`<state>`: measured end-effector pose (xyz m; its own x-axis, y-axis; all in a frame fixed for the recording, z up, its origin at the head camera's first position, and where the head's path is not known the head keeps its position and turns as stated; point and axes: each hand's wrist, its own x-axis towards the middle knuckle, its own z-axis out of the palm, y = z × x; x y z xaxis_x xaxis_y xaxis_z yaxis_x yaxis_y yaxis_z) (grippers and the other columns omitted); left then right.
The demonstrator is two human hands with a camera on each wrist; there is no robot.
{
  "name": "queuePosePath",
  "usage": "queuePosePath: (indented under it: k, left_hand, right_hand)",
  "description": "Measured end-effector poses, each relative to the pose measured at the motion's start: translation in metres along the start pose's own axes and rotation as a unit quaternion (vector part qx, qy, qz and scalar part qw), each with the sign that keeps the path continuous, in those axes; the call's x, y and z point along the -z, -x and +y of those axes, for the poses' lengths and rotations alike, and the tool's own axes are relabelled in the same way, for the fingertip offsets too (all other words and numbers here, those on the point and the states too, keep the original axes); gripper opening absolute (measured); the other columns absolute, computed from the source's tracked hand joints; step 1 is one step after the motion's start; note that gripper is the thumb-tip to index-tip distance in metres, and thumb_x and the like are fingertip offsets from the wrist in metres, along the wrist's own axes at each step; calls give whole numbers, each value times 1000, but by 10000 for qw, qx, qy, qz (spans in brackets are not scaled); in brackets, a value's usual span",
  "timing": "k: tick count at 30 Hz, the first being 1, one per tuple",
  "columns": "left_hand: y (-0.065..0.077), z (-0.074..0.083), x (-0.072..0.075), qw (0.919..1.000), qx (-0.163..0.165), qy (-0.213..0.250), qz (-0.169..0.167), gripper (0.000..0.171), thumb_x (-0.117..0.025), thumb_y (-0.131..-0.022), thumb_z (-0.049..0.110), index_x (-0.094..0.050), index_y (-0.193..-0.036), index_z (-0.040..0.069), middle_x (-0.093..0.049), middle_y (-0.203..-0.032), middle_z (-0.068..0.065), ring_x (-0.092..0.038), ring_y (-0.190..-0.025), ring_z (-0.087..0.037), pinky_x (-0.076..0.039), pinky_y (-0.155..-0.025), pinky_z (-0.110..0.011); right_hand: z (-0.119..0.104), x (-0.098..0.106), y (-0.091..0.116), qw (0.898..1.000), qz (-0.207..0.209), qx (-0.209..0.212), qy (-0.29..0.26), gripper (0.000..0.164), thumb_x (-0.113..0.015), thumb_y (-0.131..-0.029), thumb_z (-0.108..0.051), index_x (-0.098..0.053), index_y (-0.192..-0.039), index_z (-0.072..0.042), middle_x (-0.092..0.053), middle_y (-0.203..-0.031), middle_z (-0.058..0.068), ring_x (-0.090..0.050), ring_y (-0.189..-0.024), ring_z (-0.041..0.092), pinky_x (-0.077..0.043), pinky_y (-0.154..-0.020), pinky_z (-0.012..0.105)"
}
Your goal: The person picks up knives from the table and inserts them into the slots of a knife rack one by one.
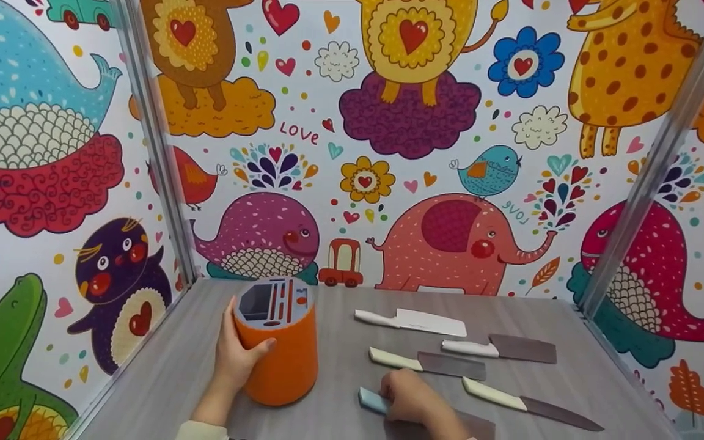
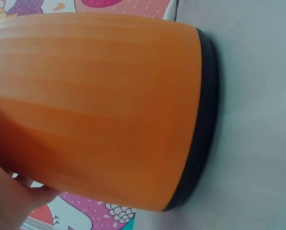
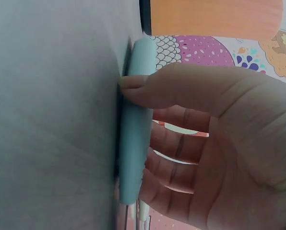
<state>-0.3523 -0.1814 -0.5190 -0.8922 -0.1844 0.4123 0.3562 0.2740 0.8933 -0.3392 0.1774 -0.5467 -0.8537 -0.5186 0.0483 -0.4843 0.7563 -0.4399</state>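
Note:
An orange knife block [image 1: 282,360] stands upright on the table toward the left, its grey slotted top facing up. My left hand [image 1: 236,351] holds its left side, thumb across the front and fingers round the back. In the left wrist view the block's dark base [image 2: 200,129] meets the tabletop. Near the front, my right hand [image 1: 413,400] grips the light-blue handle [image 1: 371,400] of a knife lying on the table. Its wide blade [image 1: 477,425] is partly hidden by that hand and forearm. The right wrist view shows thumb and fingers on opposite sides of the blue handle [image 3: 136,143].
Beyond my right hand lie several more knives: a white cleaver [image 1: 428,322], a white-handled cleaver [image 1: 526,349], a cream-handled knife [image 1: 453,365] and a pointed cream-handled one [image 1: 557,414]. Cartoon-printed walls [image 1: 340,183] with metal corner posts enclose the grey table [image 1: 162,366].

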Motion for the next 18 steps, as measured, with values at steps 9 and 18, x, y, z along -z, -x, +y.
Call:
queuePosePath:
  k: [9, 18]
  left_hand:
    - [1, 2, 1, 9999, -120, -106, 40, 105, -83, -78, 29, -13, -157, 27, -38, -153, -6, -44, -133, -26, -37, -114, -54]
    - [1, 1, 0, 9998, -128, -109, 76, 105, -83, -78, 29, -14, -157, 26, -39, -153, -6, -45, -132, -24, -37, -114, -53]
  right_hand:
    - [-7, 20, -3, 9956, 893, 289, -6, 22, -75, -67, -11, -69, -89, -10, -66, -74, -7, -54, -66, 1, -46, -58, 21]
    - [-23, 53, 9, 9872, 1308, 384, -824, 23, -79, -80, -17, -67, -98, -11, -66, -86, -3, -63, -74, 9, -51, -63, 21]
